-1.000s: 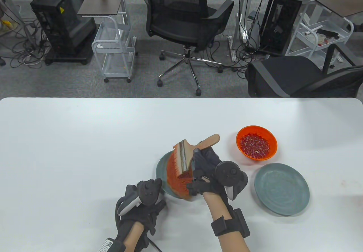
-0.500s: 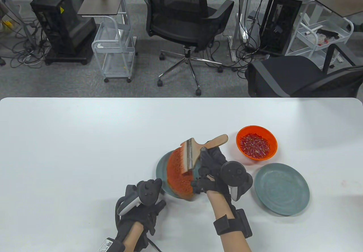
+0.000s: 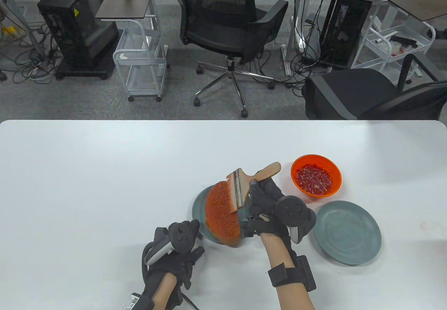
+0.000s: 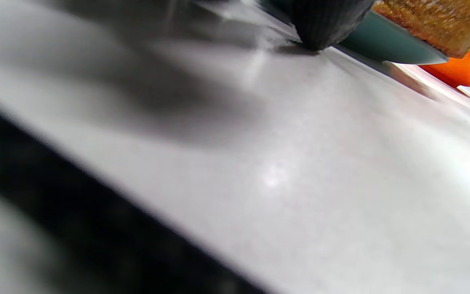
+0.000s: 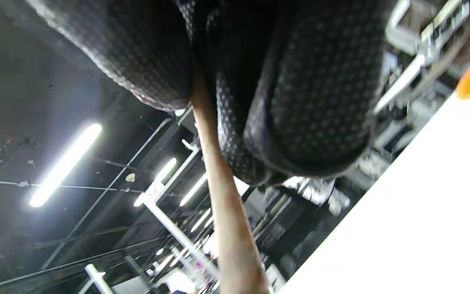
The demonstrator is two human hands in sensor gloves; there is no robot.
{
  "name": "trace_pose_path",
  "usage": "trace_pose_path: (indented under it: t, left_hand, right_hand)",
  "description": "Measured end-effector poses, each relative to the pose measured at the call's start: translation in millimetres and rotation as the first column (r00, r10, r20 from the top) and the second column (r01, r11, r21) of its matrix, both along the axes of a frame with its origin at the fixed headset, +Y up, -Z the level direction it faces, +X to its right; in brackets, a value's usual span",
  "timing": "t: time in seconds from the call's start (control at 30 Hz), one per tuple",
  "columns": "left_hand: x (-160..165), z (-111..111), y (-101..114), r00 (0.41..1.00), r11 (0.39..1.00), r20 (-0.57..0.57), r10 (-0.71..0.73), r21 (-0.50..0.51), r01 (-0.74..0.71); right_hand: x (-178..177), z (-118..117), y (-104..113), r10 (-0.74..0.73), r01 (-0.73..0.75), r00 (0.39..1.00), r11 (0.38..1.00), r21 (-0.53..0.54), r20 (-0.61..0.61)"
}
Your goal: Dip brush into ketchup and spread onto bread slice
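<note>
A bread slice [image 3: 221, 217] coated red-orange lies on a grey-green plate [image 3: 197, 208]. My right hand [image 3: 256, 193] grips the wooden handle of a wide brush [image 3: 239, 189]; its bristles rest on the slice's far right part. In the right wrist view my fingers [image 5: 300, 102] wrap the brush handle [image 5: 227, 212]. The orange ketchup bowl [image 3: 316, 179] stands to the right of the brush. My left hand [image 3: 193, 242] rests on the table at the plate's near-left rim. In the left wrist view one fingertip [image 4: 324, 24] touches the plate rim [image 4: 386, 41] below the bread [image 4: 435, 20].
A second grey-green plate [image 3: 345, 231], with nothing on it, lies right of my right hand, near the orange bowl. The white table [image 3: 104, 184] stretches to the left and far side. Office chairs and carts stand beyond the far edge.
My right hand and the brush have moved right and a little away across the slice, and the brush has turned more upright. The left hand has not moved.
</note>
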State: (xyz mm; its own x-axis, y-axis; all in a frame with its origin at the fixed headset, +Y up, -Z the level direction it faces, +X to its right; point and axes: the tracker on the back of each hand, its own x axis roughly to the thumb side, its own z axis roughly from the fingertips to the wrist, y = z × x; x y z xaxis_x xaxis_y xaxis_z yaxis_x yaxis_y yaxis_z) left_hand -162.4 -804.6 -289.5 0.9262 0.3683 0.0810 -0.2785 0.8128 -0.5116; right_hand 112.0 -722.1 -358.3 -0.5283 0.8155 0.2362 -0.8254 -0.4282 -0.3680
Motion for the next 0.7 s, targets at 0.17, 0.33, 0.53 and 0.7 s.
trace_pose_path:
  t: [0.17, 0.33, 0.53, 0.7]
  left_hand:
    - [-1, 0, 0, 1.0, 1.0, 0.003, -0.001, 0.002, 0.001]
    - [-1, 0, 0, 1.0, 1.0, 0.007, -0.005, 0.006, 0.005]
    - [-1, 0, 0, 1.0, 1.0, 0.009, -0.007, 0.005, 0.007]
    - [-1, 0, 0, 1.0, 1.0, 0.013, -0.01, 0.008, 0.01]
  right_hand:
    - [-21, -2, -12, -0.067, 0.061, 0.996, 0.994, -0.091, -0.061]
    - [-1, 1, 7, 0.18, -0.187, 0.978, 0.98, 0.06, 0.109]
    - [-20, -1, 3, 0.001, -0.004, 0.999, 0.998, -0.056, -0.055]
    - [-16, -3, -2, -0.009, 0.007, 1.0, 0.998, -0.062, -0.027]
